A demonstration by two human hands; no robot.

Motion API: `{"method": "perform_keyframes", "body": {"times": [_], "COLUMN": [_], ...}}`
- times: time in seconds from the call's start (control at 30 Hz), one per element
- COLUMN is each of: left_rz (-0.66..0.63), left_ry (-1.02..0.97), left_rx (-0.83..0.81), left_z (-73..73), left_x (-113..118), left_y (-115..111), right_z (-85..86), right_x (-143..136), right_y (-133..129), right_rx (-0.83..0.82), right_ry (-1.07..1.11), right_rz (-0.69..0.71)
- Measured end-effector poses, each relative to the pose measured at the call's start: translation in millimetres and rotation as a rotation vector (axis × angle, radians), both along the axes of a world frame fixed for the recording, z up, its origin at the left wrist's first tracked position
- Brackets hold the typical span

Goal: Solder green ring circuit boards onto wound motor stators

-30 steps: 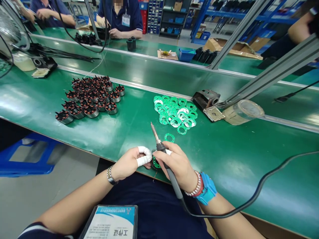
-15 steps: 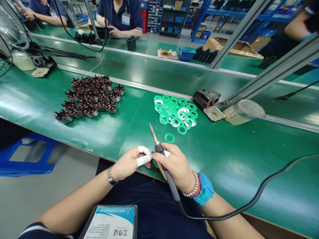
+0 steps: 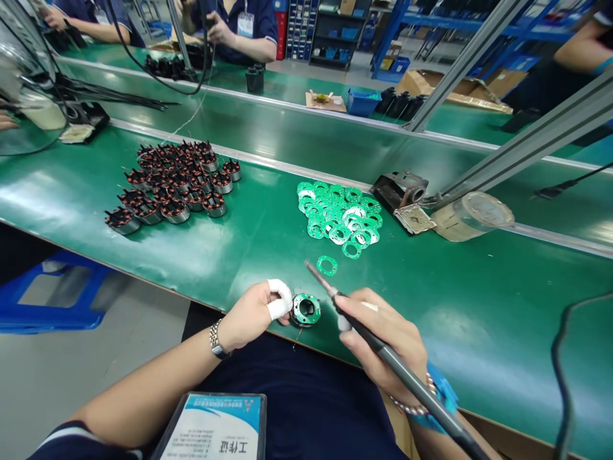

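Note:
My left hand, with white covers on thumb and forefinger, pinches the left side of a round coil part topped by a green ring board at the bench's front edge. In my right hand is a soldering iron, held like a pen, its tip pointing up and left above the bench. The iron is apart from the coil part. Just beyond lies a single green ring board, with a pile of ring boards behind it. Many copper coil parts stand at the left.
An iron stand with a sponge and a round tub are at the right, near a slanting metal post. The iron's black cable hangs at the right. People sit across the bench. A blue stool is at lower left.
My right hand has moved right and down with the iron, away from the coil part, uncovering its green top. The iron now tilts left. My left hand has barely moved.

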State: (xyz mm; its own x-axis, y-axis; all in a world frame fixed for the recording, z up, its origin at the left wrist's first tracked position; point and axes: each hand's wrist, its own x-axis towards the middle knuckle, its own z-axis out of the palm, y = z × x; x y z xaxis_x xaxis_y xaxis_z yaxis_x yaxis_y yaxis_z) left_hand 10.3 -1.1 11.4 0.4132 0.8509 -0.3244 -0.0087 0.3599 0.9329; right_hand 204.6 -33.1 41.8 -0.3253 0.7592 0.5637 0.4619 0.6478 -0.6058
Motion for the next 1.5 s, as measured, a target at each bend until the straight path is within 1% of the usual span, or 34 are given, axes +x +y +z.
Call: {"method": "perform_keyframes", "body": {"times": [0.07,0.13,0.2,0.3,0.57,0.8,0.9,0.97,1.03,1.07,1.13,1.17,1.23,1.3,1.33,1.4,1.43,1.5], "left_rz": [0.013,0.019,0.022,0.023,0.032,-0.003,-0.019,-0.033,-0.050,-0.055,-0.075,-0.106,-0.213,-0.321,-0.356,-0.360,-0.338,-0.262], "left_ry": [0.006,0.011,0.017,0.021,0.013,0.024,0.033,0.049,0.085,0.118,0.225,0.291,0.415,0.487,0.498,0.472,0.435,0.338], "left_rx": [-0.011,-0.020,-0.026,-0.032,-0.053,-0.026,-0.008,0.012,0.061,0.118,0.321,0.449,0.676,0.784,0.801,0.778,0.727,0.535], "left_z": [0.2,0.0,-0.4,-0.9,-0.6,-2.8,-3.4,-3.6,-3.6,-3.7,-3.8,-3.9,-4.4,-5.1,-5.5,-5.8,-5.6,-4.3], "left_x": [1,1,1,0,1,0,0,0,-3,-5,-13,-17,-24,-27,-27,-23,-21,-15], "left_y": [0,0,-1,-1,-1,1,1,1,0,-1,-3,-4,-6,-7,-7,-6,-5,-3], "right_z": [3.7,5.7,6.2,5.2,4.4,11.4,7.5,2.0,-3.8,-6.2,-9.4,-10.3,-11.1,-11.9,-12.7,-15.2,-16.7,-19.5], "right_x": [5,7,6,5,4,9,8,5,1,-1,-2,-2,-1,-1,-1,-2,-3,-6], "right_y": [-3,-4,-4,-3,-3,-2,3,8,15,19,25,27,30,31,30,26,23,15], "right_rx": [-0.009,-0.068,-0.127,-0.147,-0.123,-0.075,-0.041,-0.029,-0.047,-0.067,-0.102,-0.111,-0.117,-0.109,-0.101,-0.079,-0.066,-0.033], "right_ry": [0.002,0.011,0.022,0.034,0.013,-0.009,-0.030,-0.081,-0.182,-0.239,-0.321,-0.340,-0.340,-0.329,-0.325,-0.325,-0.325,-0.316], "right_rz": [0.009,0.021,0.050,0.074,0.117,0.067,0.051,0.080,0.170,0.219,0.279,0.291,0.296,0.279,0.262,0.203,0.160,0.047]}}
